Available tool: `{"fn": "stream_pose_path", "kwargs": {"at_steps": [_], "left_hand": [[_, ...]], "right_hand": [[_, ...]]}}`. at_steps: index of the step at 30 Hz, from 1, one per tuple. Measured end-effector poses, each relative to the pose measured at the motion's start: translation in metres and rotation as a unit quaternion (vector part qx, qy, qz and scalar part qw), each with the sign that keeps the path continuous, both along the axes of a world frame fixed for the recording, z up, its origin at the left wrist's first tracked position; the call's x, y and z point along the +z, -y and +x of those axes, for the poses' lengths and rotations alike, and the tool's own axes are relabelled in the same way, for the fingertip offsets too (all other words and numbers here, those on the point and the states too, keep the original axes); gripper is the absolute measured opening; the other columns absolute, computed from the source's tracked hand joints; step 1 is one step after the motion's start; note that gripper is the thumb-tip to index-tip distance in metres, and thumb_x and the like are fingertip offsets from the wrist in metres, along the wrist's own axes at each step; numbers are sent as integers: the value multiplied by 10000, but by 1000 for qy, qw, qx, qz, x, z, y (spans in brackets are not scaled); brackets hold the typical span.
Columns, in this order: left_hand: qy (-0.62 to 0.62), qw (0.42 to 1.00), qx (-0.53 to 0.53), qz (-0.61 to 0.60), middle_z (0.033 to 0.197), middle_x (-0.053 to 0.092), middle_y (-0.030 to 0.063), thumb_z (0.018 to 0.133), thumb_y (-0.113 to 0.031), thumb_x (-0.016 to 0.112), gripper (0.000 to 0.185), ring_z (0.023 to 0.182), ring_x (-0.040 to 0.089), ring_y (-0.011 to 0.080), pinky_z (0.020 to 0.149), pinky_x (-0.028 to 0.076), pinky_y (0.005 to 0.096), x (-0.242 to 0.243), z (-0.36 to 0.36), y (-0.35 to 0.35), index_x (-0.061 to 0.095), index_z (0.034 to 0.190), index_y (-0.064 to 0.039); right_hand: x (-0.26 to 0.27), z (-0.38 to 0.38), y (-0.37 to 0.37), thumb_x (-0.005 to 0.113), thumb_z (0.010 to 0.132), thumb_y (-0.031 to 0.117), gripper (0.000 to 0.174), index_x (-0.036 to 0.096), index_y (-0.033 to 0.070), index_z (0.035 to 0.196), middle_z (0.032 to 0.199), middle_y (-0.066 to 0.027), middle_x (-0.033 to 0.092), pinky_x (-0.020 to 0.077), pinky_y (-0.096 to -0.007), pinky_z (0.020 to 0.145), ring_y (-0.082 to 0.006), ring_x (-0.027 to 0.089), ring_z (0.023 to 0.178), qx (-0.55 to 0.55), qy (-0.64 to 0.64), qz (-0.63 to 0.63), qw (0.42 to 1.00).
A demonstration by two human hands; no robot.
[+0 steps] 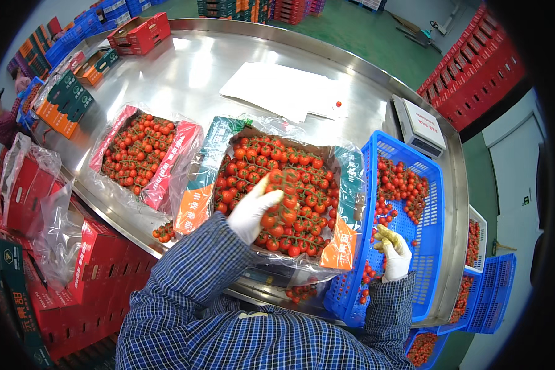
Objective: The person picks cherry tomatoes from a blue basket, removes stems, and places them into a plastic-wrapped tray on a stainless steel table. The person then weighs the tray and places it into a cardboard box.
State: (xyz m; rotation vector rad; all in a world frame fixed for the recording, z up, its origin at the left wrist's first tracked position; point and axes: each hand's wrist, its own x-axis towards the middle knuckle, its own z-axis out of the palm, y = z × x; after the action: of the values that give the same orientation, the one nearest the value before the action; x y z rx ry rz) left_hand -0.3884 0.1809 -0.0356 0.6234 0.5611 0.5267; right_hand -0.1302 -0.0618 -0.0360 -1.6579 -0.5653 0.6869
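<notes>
My left hand (254, 212), in a white glove, grips a vine of cherry tomatoes (281, 203) above an open green-and-orange carton (196, 203). The plastic-lined carton is filled with vine cherry tomatoes (305, 173). My right hand (393, 254), its glove stained yellow at the fingertips, is inside a blue plastic crate (437, 231) to the carton's right. Its fingers are bent near a few tomatoes; whether they hold one is unclear. More tomatoes on the vine (397, 182) lie at the crate's far end.
A red carton of tomatoes (136, 150) stands at left on the steel table (189, 78). Beyond are white sheets (277, 90) and a scale (418, 125). Loose tomatoes (164, 232) lie near the front edge. Red cartons (92, 277) are stacked at left; a person (4, 120) stands far left.
</notes>
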Motion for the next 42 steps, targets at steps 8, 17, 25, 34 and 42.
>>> {"fn": "stream_pose_path", "kwargs": {"at_steps": [8, 17, 25, 34, 42], "left_hand": [[68, 996, -28, -58, 1453, 404, 120, 926, -82, 543, 707, 1273, 469, 232, 1047, 411, 399, -5, 38, 28, 161, 1521, -110], [-189, 845, 4, 501, 1469, 362, 203, 903, -63, 585, 692, 1347, 378, 277, 1097, 332, 385, 41, -18, -46, 227, 1495, -35], [-679, 482, -157, 531, 1155, 601, 253, 727, -398, 701, 953, 1023, 634, 351, 872, 515, 402, 30, -46, -134, 227, 1455, -6], [-596, 544, -140, 574, 966, 671, 245, 681, -407, 684, 872, 910, 667, 360, 819, 529, 417, 41, -62, -150, 363, 1409, -52], [-591, 515, -163, 599, 1206, 571, 275, 700, -348, 730, 1088, 1058, 617, 363, 897, 506, 392, 23, -56, -141, 68, 1502, -26]], "right_hand": [[38, -42, -42, 546, 916, 39, 404, 501, -25, 1313, 1136, -162, 627, 496, -286, 830, -176, 608, 952, 104, -25, -5, 994], [20, -109, -206, 623, 868, 93, 469, 478, 13, 1307, 1143, -90, 623, 515, -357, 872, -198, 624, 991, 186, -391, 127, 893], [-21, -154, -308, 662, 859, 74, 670, 321, 39, 1435, 1263, -144, 549, 540, -438, 796, -233, 591, 1068, 187, -269, -52, 943], [-29, -175, -343, 674, 798, 319, 506, 532, 14, 1176, 1145, -275, 553, 512, -424, 878, -430, 610, 973, 307, 305, -107, 895], [13, -157, -301, 586, 806, 131, 509, 504, 48, 1302, 1145, -219, 611, 503, -426, 881, -359, 621, 1023, 398, 279, -118, 866]]}}
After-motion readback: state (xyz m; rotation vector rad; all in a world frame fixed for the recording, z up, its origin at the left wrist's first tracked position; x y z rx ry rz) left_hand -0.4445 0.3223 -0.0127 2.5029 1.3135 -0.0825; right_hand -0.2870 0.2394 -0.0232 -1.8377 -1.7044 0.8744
